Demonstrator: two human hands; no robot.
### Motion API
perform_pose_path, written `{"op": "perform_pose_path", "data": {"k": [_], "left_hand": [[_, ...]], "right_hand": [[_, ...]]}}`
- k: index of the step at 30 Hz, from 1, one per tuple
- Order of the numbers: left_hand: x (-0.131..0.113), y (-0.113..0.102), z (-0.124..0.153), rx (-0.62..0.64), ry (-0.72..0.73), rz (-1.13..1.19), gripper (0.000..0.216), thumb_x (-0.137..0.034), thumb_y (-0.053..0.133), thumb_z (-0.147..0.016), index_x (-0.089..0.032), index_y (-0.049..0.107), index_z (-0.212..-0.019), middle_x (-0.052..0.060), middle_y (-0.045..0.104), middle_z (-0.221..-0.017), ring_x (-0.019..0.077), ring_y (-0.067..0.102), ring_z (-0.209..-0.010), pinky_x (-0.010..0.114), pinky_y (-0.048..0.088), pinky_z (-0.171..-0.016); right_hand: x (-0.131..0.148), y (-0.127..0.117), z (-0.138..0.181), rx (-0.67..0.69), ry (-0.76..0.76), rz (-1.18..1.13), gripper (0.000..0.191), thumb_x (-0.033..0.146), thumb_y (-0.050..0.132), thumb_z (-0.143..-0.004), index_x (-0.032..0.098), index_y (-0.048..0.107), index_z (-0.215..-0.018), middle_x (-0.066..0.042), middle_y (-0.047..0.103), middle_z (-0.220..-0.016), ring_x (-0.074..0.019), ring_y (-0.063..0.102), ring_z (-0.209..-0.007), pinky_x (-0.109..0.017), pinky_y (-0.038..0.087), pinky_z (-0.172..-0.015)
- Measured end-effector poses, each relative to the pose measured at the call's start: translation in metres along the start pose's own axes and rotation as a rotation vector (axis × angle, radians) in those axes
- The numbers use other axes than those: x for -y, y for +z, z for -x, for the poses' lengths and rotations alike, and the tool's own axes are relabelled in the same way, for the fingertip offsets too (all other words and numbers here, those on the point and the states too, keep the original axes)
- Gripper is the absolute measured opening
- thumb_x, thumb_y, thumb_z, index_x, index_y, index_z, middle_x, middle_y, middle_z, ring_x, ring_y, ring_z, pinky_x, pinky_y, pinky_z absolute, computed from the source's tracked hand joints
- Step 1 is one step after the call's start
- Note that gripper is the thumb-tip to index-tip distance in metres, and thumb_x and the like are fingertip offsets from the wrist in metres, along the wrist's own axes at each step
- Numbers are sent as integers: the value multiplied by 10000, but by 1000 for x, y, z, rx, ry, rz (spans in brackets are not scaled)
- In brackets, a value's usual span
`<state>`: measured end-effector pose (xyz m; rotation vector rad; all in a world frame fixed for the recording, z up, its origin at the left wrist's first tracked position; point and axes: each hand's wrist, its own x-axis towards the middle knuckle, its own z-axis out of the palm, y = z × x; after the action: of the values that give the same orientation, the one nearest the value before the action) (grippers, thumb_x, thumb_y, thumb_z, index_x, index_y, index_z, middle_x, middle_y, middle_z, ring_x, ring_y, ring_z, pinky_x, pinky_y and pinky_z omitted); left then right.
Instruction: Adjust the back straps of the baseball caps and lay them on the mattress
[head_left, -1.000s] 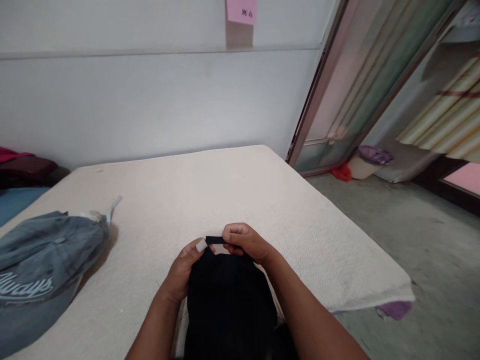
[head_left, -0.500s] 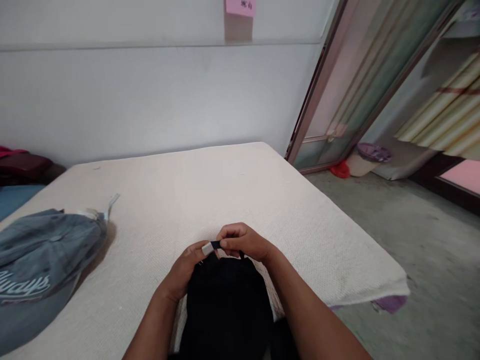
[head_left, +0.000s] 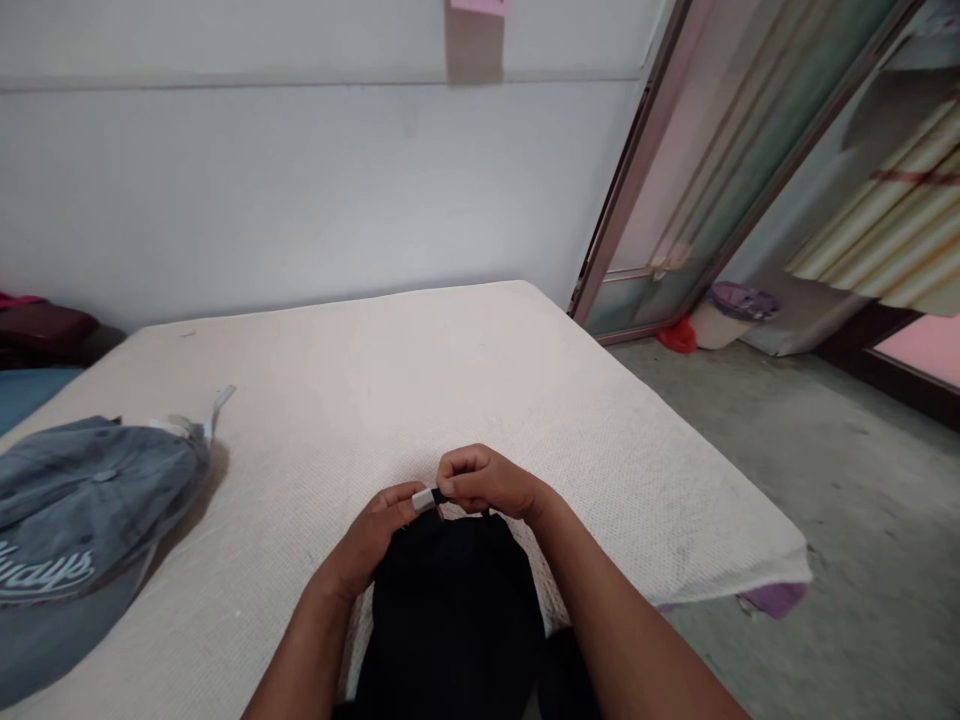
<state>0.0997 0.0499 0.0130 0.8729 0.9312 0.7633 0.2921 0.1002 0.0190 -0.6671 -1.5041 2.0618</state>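
Note:
A black cap [head_left: 459,610] lies in front of me on the bed, its adjustment strap [head_left: 440,495] at the far end. On that strap sits a small silver-coloured buckle [head_left: 423,501]. My left hand [head_left: 384,527] is closed on the buckle, pinching it between thumb and fingers. The short dark strap end beside it is gripped between the thumb and forefinger of my right hand [head_left: 487,480]. Part of the strap is hidden behind my fingers. A grey cap [head_left: 97,500] with white lettering rests to the left, its own strap sticking up.
The bed [head_left: 360,380] has a cream woven cover and meets a white wall [head_left: 315,190]. Dark red and blue items [head_left: 45,330] lie at the far left. Beyond the right edge are a concrete floor [head_left: 862,480], a lined waste bin [head_left: 727,315] and a glass sliding door [head_left: 675,200].
The buckle has shifted slightly right, closer to my right fingertips, and less dark strap shows between my hands. The view has tilted down a little.

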Motion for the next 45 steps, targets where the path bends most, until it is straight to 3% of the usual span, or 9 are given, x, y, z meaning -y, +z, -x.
{"op": "perform_pose_path", "data": {"k": [8, 12, 14, 18, 21, 29, 40, 45], "left_hand": [[3, -2, 1, -16, 6, 84, 179, -264, 684, -718, -149, 699, -855, 6, 626, -646, 92, 503, -521, 199, 365, -512], [4, -4, 1, -148, 68, 89, 202, -288, 680, -730, -164, 725, -883, 23, 676, -714, 135, 574, -642, 244, 445, -682], [4, -3, 1, -155, 87, 113, 190, -280, 676, -735, -172, 731, -881, 23, 689, -731, 139, 586, -669, 243, 446, -713], [1, 0, 0, -22, 67, 139, 185, -266, 637, -771, -155, 727, -889, 46, 698, -762, 138, 585, -660, 230, 436, -651], [1, 2, 0, 11, 65, 138, 186, -269, 621, -787, -145, 719, -886, 53, 693, -768, 133, 575, -648, 224, 421, -617], [0, 6, 2, -4, 84, 151, 164, -315, 649, -780, -153, 665, -806, 12, 629, -665, 111, 533, -573, 221, 388, -582], [2, 6, -2, -81, 72, 105, 217, -357, 688, -745, -170, 657, -850, 3, 629, -703, 106, 531, -589, 224, 389, -603], [0, 8, -2, -117, 88, 23, 235, -393, 673, -751, -167, 654, -813, -10, 620, -667, 92, 498, -554, 202, 363, -544]], "right_hand": [[-3, 2, -1, -1, -57, -64, 123, 254, 607, -807, 133, 596, -785, 58, 494, -522, -32, 349, -410, -172, 236, -397], [-5, 1, -2, 15, -75, -129, 129, 257, 613, -802, 130, 601, -823, 45, 518, -562, -33, 374, -421, -175, 240, -405], [-6, 2, -2, 16, -75, -144, 135, 255, 621, -794, 127, 606, -834, 37, 532, -582, -34, 381, -428, -174, 241, -407], [-5, 3, -3, 38, -50, -141, 120, 238, 622, -789, 126, 605, -828, 29, 556, -597, -27, 372, -424, -170, 237, -406], [-4, 3, -2, 36, -40, -142, 108, 231, 609, -792, 128, 600, -823, 25, 564, -600, -28, 373, -420, -170, 234, -404], [-4, 4, -1, -43, -93, -242, 161, 294, 620, -802, 150, 551, -794, 50, 518, -562, -35, 341, -413, -181, 251, -412], [-6, 8, -5, -128, -84, -148, 202, 329, 616, -805, 145, 557, -745, 39, 530, -580, -37, 368, -429, -176, 256, -413], [-5, 9, -4, -99, -60, -130, 203, 323, 622, -797, 141, 557, -736, 27, 550, -599, -39, 386, -449, -179, 253, -426]]}}
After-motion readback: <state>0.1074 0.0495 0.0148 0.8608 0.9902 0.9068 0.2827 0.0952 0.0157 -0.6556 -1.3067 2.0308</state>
